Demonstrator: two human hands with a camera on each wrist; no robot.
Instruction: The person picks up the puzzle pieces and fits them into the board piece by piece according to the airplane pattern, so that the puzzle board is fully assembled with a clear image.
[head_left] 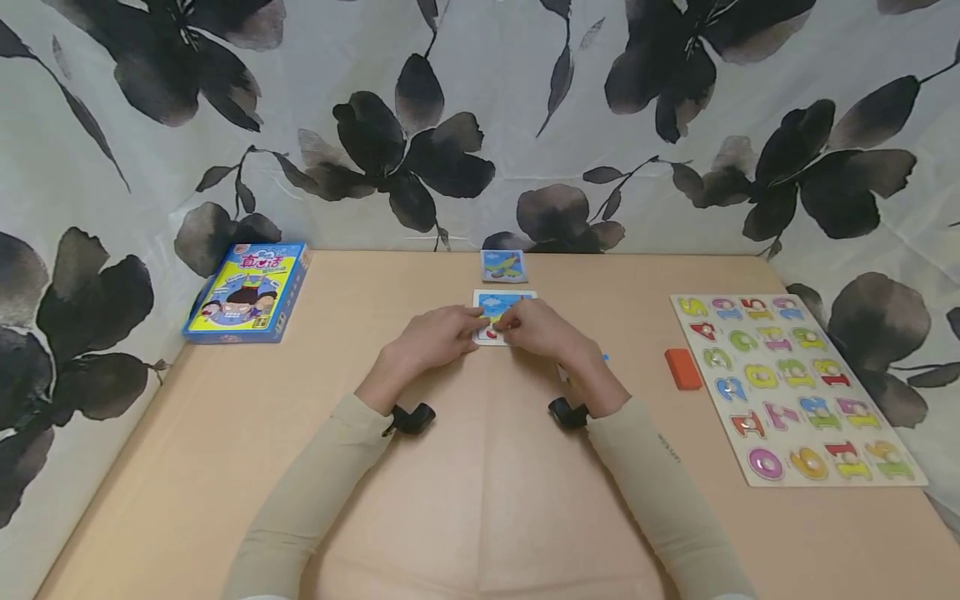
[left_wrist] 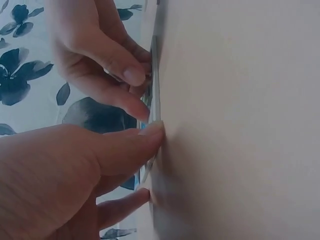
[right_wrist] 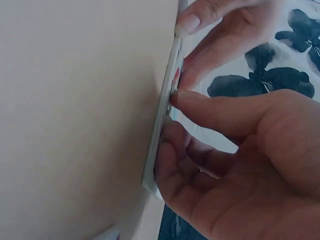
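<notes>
A small, thick picture board (head_left: 504,297) with a blue top and a red figure low down lies flat before me. My left hand (head_left: 438,337) holds its left end; in the left wrist view the thumb lies at the near edge of the board (left_wrist: 156,85). From the right, my right hand (head_left: 543,329) covers much of the picture, its fingers curled. The right wrist view shows that thumb and the bent fingers (right_wrist: 167,160) against the board (right_wrist: 148,180). Any small piece between the right fingertips is hidden.
Behind the board lies a second small picture board (head_left: 504,267). A blue and yellow box (head_left: 243,296) stands at the back left. On the right are an orange-red block (head_left: 683,369) and a white board with colourful shapes (head_left: 806,387). A floral cloth (head_left: 525,183) hangs behind the table.
</notes>
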